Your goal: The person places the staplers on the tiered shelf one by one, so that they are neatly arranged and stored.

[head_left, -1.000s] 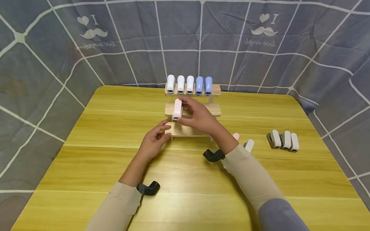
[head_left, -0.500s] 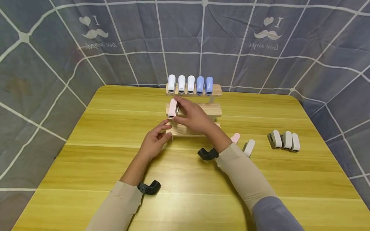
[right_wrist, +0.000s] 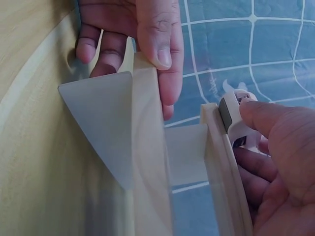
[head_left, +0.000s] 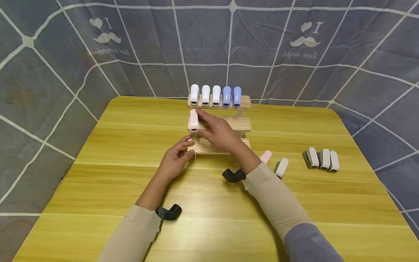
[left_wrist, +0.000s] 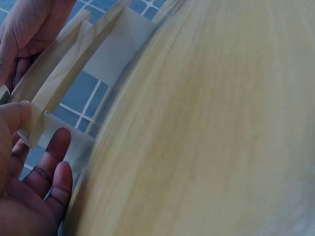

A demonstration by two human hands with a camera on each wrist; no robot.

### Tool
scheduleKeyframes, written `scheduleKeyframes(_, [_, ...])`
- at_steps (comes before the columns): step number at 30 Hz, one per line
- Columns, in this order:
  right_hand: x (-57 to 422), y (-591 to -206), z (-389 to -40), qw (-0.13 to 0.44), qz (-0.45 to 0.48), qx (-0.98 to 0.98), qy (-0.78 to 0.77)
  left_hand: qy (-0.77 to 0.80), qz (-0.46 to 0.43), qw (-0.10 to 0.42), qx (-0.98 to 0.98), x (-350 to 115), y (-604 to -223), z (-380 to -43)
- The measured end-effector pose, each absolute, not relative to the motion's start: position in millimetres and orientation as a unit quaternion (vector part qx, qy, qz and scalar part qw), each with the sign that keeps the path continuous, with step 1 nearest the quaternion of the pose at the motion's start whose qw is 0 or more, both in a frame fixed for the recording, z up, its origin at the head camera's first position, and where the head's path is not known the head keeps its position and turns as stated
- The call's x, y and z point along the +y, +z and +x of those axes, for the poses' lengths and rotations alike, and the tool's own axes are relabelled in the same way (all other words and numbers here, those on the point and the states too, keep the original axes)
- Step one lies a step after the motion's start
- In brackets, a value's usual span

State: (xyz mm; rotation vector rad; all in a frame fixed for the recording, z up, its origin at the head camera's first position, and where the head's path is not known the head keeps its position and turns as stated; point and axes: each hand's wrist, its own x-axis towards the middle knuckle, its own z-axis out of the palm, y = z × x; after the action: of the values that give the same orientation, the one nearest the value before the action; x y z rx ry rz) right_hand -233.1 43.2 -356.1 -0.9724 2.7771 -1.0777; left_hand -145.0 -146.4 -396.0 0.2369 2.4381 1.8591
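Note:
A wooden tiered stand (head_left: 222, 146) with clear supports stands at the back middle of the table. On the left end of its middle board is a pink mini stapler (head_left: 194, 120), upright, pinched between the thumb and fingers of my right hand (head_left: 220, 134). The right wrist view shows the stapler's grey base (right_wrist: 225, 115) right at the board's surface. My left hand (head_left: 172, 163) holds the left end of the lowest board, its thumb (right_wrist: 161, 55) on the front edge and fingers behind; the other fingers hang loosely curled beside the clear support.
Three white staplers (head_left: 205, 95) and two blue staplers (head_left: 231, 96) line the top board. To the right on the table lie another pink stapler (head_left: 266, 156), partly behind my right arm, a white-and-grey stapler (head_left: 282, 167), and three more in a row (head_left: 324, 159). A grey checked curtain (head_left: 209, 43) hangs behind.
My right hand has carried the pink stapler left to the end of the middle board and straightened it from a slight tilt. The left hand stays at the lowest board.

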Motion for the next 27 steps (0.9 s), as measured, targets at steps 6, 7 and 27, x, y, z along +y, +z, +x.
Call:
scheduleKeyframes(6, [42.2,-359.7,-228.5,-0.005,-0.304,0.882,-0.359,0.603,0.075,0.031,0.793,-143.6,-398.4,-140.1])
scheduleKeyframes(7, [42.1,-359.6,-227.6,-0.008,-0.303,0.883,-0.359,0.602,0.073,0.031,0.794,-143.3,-398.6,-139.2])
scheduleKeyframes(27, [36.9,-357.8,-224.7,-0.014,-0.294,0.884,-0.363,0.611,0.068,0.022,0.788,-148.8,-436.1,-151.5])
